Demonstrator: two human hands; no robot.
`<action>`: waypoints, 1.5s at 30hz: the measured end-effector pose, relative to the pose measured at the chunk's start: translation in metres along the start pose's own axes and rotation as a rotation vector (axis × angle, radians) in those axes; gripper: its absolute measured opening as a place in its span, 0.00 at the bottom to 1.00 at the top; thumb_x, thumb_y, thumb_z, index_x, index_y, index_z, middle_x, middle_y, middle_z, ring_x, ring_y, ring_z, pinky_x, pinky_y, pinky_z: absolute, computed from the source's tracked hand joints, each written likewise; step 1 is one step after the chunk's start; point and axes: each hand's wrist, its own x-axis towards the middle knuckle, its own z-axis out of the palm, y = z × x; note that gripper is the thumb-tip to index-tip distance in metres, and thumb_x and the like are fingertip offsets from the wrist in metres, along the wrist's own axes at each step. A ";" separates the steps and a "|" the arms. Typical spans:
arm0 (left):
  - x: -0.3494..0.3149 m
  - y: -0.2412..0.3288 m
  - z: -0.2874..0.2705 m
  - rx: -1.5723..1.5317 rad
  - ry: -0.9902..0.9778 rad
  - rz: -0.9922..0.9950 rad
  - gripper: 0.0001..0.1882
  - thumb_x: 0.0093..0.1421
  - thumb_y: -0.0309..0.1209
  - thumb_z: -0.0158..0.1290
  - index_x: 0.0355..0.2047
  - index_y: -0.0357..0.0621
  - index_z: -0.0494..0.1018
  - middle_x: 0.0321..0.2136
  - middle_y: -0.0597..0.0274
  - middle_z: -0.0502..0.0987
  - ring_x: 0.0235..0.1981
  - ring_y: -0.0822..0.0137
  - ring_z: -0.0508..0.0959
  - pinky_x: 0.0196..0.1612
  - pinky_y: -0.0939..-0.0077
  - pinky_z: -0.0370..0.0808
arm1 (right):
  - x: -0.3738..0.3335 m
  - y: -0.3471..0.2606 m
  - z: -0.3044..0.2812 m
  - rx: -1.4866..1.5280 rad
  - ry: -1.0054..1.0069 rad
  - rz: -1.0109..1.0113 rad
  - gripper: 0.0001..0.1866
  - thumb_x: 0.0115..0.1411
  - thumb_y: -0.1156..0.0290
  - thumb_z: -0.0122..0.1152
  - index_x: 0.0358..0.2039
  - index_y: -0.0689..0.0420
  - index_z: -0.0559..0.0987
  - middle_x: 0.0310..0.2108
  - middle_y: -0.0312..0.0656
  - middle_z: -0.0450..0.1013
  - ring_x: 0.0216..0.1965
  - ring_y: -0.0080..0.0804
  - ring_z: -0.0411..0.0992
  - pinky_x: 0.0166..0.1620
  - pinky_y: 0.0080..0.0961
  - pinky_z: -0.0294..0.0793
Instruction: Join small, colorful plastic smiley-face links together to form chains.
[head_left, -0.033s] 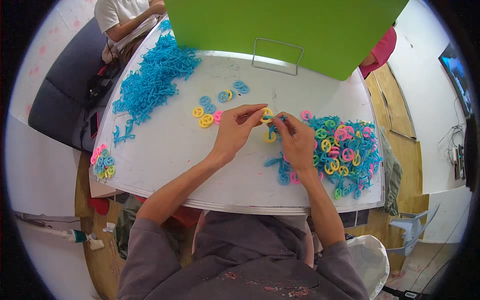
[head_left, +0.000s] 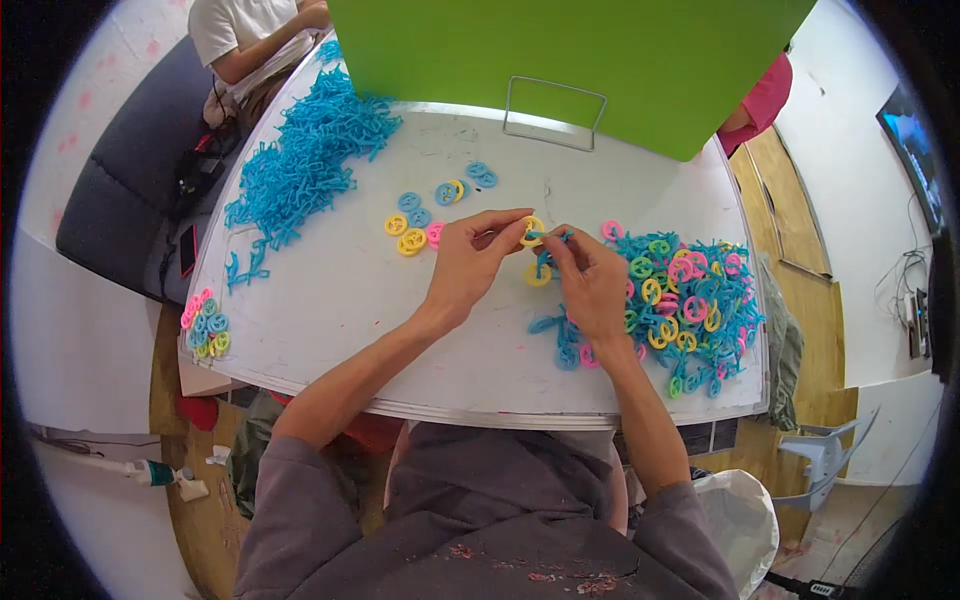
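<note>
Above the middle of the table, my left hand [head_left: 474,258] pinches a yellow plastic wheel [head_left: 533,231] by its edge between thumb and fingers. My right hand [head_left: 596,290] is closed at the wheel's right side on a small blue plastic piece [head_left: 548,237] that meets the wheel. How far the two are joined is hidden by the fingers. Another yellow wheel [head_left: 538,275] lies just below, beside my right hand. To the right is a heap of blue pieces with wheels [head_left: 690,305] in pink, yellow, green and blue. Several loose wheels [head_left: 411,240] lie left of my left hand.
A large pile of blue pieces [head_left: 315,150] covers the table's far left. Stacked coloured wheels [head_left: 207,322] sit at the left edge. A green board [head_left: 570,60] with a wire stand [head_left: 555,112] rises at the back. Other people sit at far left and behind the board.
</note>
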 end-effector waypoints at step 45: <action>0.047 -0.010 -0.121 1.363 0.505 0.465 0.10 0.53 0.22 0.54 0.37 0.41 0.77 0.36 0.52 0.73 0.40 0.51 0.72 0.38 0.61 0.73 | 0.001 0.003 -0.020 -0.610 0.144 -0.168 0.07 0.50 0.70 0.68 0.27 0.58 0.82 0.29 0.42 0.71 0.35 0.40 0.67 0.40 0.32 0.66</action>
